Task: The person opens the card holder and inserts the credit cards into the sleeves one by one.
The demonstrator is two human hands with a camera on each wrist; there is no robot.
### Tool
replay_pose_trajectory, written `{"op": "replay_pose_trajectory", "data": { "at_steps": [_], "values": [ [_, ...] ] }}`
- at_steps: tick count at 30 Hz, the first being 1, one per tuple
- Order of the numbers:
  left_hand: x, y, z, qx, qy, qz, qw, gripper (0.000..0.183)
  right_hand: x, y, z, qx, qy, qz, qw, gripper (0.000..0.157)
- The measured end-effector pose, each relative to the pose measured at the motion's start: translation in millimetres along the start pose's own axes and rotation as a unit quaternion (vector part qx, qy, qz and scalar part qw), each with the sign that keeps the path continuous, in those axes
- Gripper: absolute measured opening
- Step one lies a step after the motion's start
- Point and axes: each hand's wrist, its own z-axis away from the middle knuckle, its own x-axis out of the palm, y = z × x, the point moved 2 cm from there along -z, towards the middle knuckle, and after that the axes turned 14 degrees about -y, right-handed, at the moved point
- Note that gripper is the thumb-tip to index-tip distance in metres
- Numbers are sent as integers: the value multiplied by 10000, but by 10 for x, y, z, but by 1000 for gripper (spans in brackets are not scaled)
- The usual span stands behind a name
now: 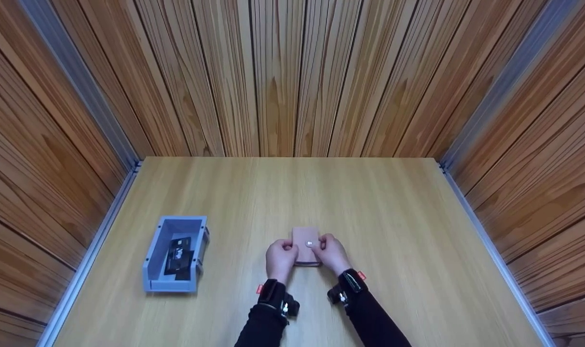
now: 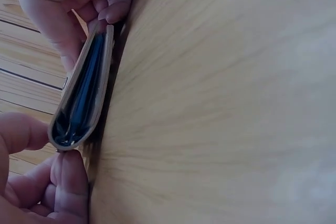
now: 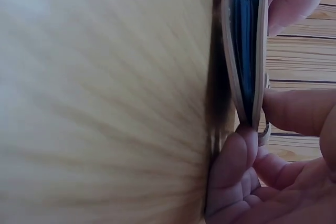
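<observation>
A pink card holder (image 1: 303,236) with a round snap button is held between both hands near the front middle of the table. My left hand (image 1: 280,260) pinches its rounded spine between thumb and fingers. On the opposite side my right hand (image 1: 333,254) grips the edge by the snap, its thumb on the front cover. The left wrist view looks into the end of the card holder (image 2: 107,59), where dark bluish sleeves are folded between the covers. A small strap end (image 3: 265,134) sticks out beside the right thumb in the right wrist view.
To the left stands a blue-grey plastic bin (image 1: 172,286) with black cards (image 1: 179,255) inside, one printed "VIP". Wood-panelled walls (image 1: 278,77) with metal corner posts enclose the table (image 1: 393,207) at the back and sides.
</observation>
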Motion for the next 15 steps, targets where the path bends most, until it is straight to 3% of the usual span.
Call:
{"op": "replay_pose_trajectory", "data": {
  "at_steps": [15],
  "values": [
    [12,7,6,493,238,-794,9953,13,25,-6,-12,-124,85,538,9984,23]
  ]
}}
